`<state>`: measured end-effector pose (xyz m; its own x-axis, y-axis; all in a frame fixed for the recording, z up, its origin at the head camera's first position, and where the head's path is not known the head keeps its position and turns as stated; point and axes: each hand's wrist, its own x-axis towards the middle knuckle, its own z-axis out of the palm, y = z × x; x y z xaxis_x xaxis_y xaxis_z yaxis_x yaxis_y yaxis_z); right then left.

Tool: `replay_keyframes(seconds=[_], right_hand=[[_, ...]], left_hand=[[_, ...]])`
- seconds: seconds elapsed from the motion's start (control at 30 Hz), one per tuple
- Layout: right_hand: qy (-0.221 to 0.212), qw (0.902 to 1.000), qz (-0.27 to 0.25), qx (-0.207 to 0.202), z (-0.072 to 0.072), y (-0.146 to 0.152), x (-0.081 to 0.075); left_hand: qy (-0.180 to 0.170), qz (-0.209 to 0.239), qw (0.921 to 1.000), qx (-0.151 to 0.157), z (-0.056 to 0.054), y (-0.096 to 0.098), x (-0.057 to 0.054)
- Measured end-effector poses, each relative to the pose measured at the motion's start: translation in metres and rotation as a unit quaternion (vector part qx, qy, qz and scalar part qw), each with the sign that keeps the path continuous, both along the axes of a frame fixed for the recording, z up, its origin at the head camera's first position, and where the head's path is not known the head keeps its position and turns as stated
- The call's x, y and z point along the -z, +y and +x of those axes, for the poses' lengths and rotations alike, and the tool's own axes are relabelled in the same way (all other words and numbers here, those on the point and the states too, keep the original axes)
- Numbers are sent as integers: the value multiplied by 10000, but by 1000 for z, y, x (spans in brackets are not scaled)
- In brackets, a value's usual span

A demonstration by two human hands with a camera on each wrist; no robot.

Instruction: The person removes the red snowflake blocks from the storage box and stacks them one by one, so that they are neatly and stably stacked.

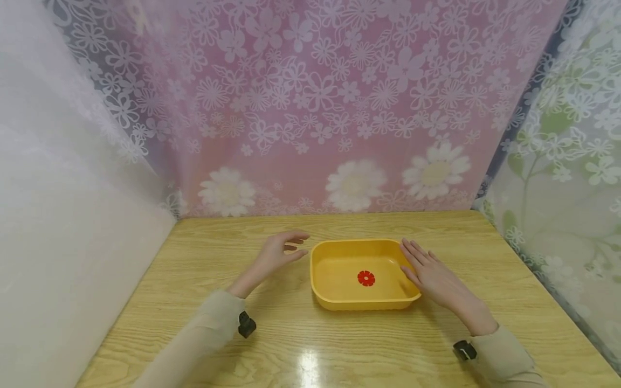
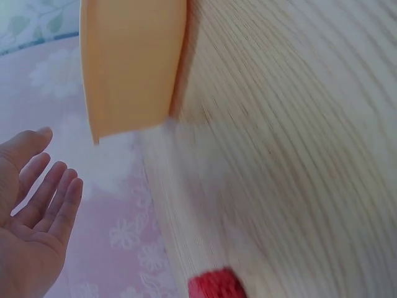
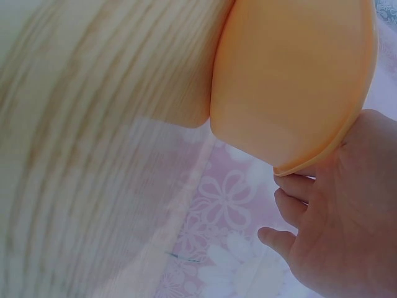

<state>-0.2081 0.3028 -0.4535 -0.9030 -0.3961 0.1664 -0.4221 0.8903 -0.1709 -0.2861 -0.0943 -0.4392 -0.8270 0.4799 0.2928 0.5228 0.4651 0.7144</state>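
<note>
A yellow plastic basin (image 1: 335,302) with rounded corners stands on the table, a red flower shape (image 1: 366,278) on its floor. Across its right rim lies my right hand (image 1: 439,280), fingers fairly straight and thumb over the inside. The right wrist view shows this hand (image 3: 347,211) against the rim of the basin (image 3: 285,74). To the left of the basin, my left hand (image 1: 278,252) is raised with nothing in it, thumb apart from the loosely bent fingers. A red, rough-textured thing (image 2: 217,285) shows partly at the bottom of the left wrist view.
The light wood table (image 1: 271,345) ends at a pink flowered curtain (image 1: 310,134) behind. A white curtain (image 1: 87,188) hangs along the left side and a green-and-white flowered one (image 1: 563,205) along the right. Small black devices sit on both wrists.
</note>
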Motion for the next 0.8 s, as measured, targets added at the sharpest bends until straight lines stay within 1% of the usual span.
replay_keyframes(seconds=[0.17, 0.3, 0.4, 0.6, 0.73, 0.8], right_hand=[[85, 10000, -26, -13, 0, 0, 1], [70, 10000, -23, 5, 0, -1, -1], [17, 10000, 27, 23, 1, -1, -2], [-5, 10000, 67, 33, 1, -2, -4], [25, 10000, 55, 26, 1, -2, -2], [48, 10000, 67, 26, 0, -2, -2]], left_hand=[[32, 30, 9994, 355, 1, 27, -2], [-27, 40, 9980, 637, 2, 48, 0], [-12, -38, 9971, 766, 2, 64, 2], [146, -460, 9938, 1004, 4, 92, 5], [216, -774, 9909, 1075, 6, 107, 6], [171, -979, 9890, 1092, 6, 114, 7]])
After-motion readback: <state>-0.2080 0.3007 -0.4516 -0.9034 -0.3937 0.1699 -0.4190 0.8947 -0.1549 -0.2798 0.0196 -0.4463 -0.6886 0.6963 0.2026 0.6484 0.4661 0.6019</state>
